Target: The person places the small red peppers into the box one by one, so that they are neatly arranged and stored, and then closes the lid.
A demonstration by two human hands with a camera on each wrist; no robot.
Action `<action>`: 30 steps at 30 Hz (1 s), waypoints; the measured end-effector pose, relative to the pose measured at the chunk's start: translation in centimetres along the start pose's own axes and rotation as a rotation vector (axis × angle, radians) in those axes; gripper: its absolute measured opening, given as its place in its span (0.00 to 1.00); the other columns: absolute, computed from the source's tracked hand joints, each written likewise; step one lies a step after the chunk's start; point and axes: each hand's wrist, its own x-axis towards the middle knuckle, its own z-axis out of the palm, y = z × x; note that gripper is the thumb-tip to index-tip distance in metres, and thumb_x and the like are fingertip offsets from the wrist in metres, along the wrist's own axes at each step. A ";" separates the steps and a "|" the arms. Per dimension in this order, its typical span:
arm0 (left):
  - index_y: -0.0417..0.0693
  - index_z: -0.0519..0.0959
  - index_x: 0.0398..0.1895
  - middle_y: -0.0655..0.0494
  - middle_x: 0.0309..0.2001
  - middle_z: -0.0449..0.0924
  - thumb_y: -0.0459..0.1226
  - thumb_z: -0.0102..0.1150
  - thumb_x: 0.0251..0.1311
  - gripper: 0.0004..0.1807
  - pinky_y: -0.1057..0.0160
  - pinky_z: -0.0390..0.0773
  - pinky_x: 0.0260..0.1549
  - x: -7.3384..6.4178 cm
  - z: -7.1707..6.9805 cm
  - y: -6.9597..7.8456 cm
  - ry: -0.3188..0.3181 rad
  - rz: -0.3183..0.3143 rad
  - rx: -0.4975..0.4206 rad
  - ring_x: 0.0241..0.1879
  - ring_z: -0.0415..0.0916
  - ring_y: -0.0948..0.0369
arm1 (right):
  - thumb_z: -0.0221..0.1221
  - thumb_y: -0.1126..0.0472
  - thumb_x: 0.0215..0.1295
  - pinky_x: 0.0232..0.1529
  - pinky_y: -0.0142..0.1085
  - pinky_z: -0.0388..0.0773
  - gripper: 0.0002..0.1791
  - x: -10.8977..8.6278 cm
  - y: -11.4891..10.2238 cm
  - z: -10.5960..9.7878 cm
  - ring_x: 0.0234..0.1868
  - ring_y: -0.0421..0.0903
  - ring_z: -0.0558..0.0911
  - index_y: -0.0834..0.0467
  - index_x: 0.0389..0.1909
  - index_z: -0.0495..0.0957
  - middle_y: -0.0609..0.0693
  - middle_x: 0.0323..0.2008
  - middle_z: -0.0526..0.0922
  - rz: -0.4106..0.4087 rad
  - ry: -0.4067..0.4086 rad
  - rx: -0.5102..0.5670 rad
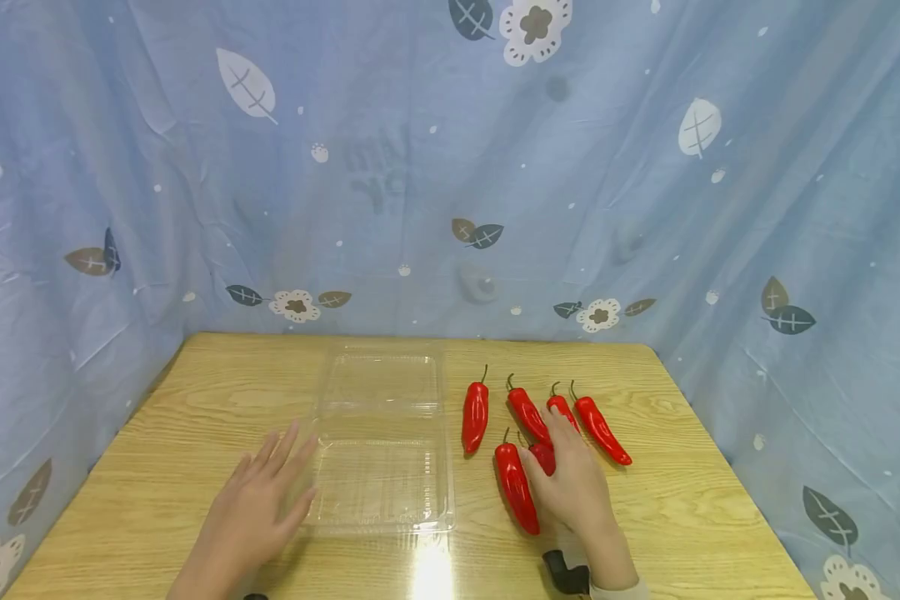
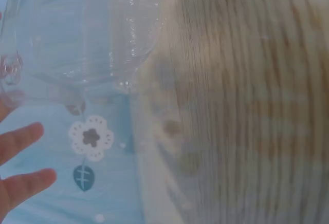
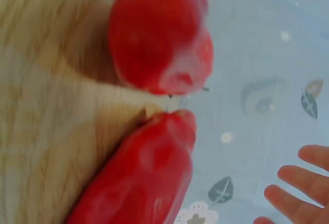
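Several long red peppers with green stems lie on the right side of the table, among them a front pepper (image 1: pixel 517 487) and a far-right pepper (image 1: pixel 600 429). My right hand (image 1: pixel 572 477) is over this group, fingers extended, partly hiding two of them. In the right wrist view, its fingertips are apart from a near pepper (image 3: pixel 139 178). My left hand (image 1: pixel 255 504) hovers, fingers spread, beside a clear plastic clamshell box (image 1: pixel 375 475) that lies opened flat. In the left wrist view, the spread fingers (image 2: pixel 28 190) show near the box's edge.
A pale wooden table (image 1: pixel 217 383) bears everything. Blue patterned cloth (image 1: pixel 390 167) hangs behind it and along both sides. One pepper (image 1: pixel 476 417) lies between the box and the other peppers. A dark wrist camera mount (image 1: pixel 566 573) shows below my right hand.
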 end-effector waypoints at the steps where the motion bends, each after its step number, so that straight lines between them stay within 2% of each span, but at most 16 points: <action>1: 0.63 0.59 0.72 0.50 0.73 0.55 0.48 0.59 0.60 0.36 0.35 0.65 0.58 -0.1 0.0 -0.1 0.016 0.010 -0.007 0.66 0.60 0.41 | 0.61 0.49 0.61 0.62 0.57 0.68 0.38 0.0 0.3 -0.2 0.66 0.60 0.66 0.62 0.68 0.62 0.60 0.67 0.66 0.002 0.016 0.017; 4: 0.60 0.63 0.70 0.48 0.71 0.60 0.46 0.61 0.58 0.35 0.37 0.70 0.56 -0.4 0.1 -0.3 0.054 0.038 -0.038 0.64 0.65 0.41 | 0.62 0.52 0.61 0.62 0.57 0.68 0.36 0.0 1.2 -0.7 0.65 0.60 0.68 0.63 0.67 0.64 0.60 0.65 0.69 0.017 0.066 0.087; 8: 0.57 0.66 0.68 0.45 0.68 0.64 0.45 0.64 0.56 0.35 0.38 0.74 0.51 -0.8 0.2 -0.6 0.063 0.056 -0.108 0.62 0.67 0.41 | 0.62 0.56 0.61 0.58 0.61 0.70 0.33 -0.1 2.2 -1.3 0.63 0.62 0.69 0.64 0.65 0.66 0.62 0.62 0.72 0.043 0.139 0.162; 13: 0.52 0.69 0.66 0.44 0.66 0.67 0.44 0.64 0.57 0.32 0.38 0.75 0.49 -1.1 0.4 -0.9 0.045 0.059 -0.178 0.59 0.71 0.43 | 0.60 0.58 0.63 0.58 0.63 0.68 0.28 -0.1 3.4 -2.0 0.61 0.65 0.71 0.65 0.62 0.68 0.65 0.59 0.73 0.083 0.201 0.231; 18: 0.53 0.67 0.68 0.45 0.67 0.65 0.44 0.61 0.60 0.31 0.38 0.74 0.51 -1.3 1.0 -1.1 -0.007 0.038 -0.273 0.59 0.71 0.43 | 0.59 0.59 0.64 0.56 0.60 0.71 0.27 -0.2 5.0 -2.4 0.60 0.63 0.72 0.66 0.61 0.69 0.65 0.59 0.74 0.111 0.215 0.285; 19: 0.53 0.66 0.68 0.46 0.67 0.65 0.44 0.61 0.61 0.31 0.38 0.73 0.51 -1.3 1.1 -1.2 -0.016 0.034 -0.293 0.59 0.71 0.43 | 0.59 0.60 0.64 0.55 0.58 0.72 0.26 -0.2 5.3 -2.5 0.59 0.63 0.73 0.66 0.61 0.69 0.65 0.59 0.74 0.120 0.213 0.302; 22: 0.50 0.67 0.67 0.46 0.68 0.64 0.43 0.60 0.61 0.30 0.40 0.73 0.52 -1.4 1.5 -1.3 -0.036 0.034 -0.331 0.59 0.71 0.44 | 0.59 0.60 0.65 0.50 0.34 0.80 0.26 -0.2 6.2 -2.6 0.57 0.63 0.76 0.63 0.62 0.69 0.63 0.59 0.74 0.161 0.198 0.342; 25: 0.48 0.69 0.65 0.46 0.68 0.63 0.43 0.60 0.62 0.28 0.42 0.73 0.53 -1.4 1.7 -1.4 -0.047 0.037 -0.350 0.60 0.71 0.45 | 0.58 0.60 0.66 0.45 0.14 0.73 0.25 -0.2 6.8 -2.8 0.55 0.60 0.77 0.62 0.63 0.69 0.63 0.59 0.74 0.192 0.185 0.395; 26: 0.47 0.70 0.65 0.46 0.68 0.63 0.43 0.60 0.62 0.28 0.42 0.73 0.53 -1.4 1.7 -1.4 -0.051 0.038 -0.356 0.60 0.70 0.45 | 0.58 0.59 0.66 0.45 0.10 0.69 0.25 -0.2 7.1 -2.8 0.55 0.56 0.78 0.62 0.63 0.69 0.63 0.59 0.74 0.201 0.182 0.413; 28: 0.46 0.71 0.64 0.46 0.68 0.63 0.42 0.60 0.62 0.27 0.42 0.73 0.53 -1.4 1.7 -1.4 -0.057 0.037 -0.375 0.60 0.70 0.45 | 0.57 0.59 0.67 0.46 0.09 0.67 0.25 -0.2 7.6 -2.8 0.56 0.43 0.77 0.62 0.63 0.69 0.62 0.59 0.74 0.209 0.180 0.453; 30: 0.44 0.71 0.63 0.45 0.68 0.63 0.41 0.60 0.62 0.26 0.43 0.72 0.53 -1.4 1.6 -1.5 -0.063 0.038 -0.398 0.60 0.69 0.44 | 0.56 0.60 0.68 0.48 0.10 0.67 0.24 -0.1 8.2 -2.7 0.55 0.32 0.75 0.63 0.63 0.69 0.51 0.59 0.76 0.217 0.185 0.491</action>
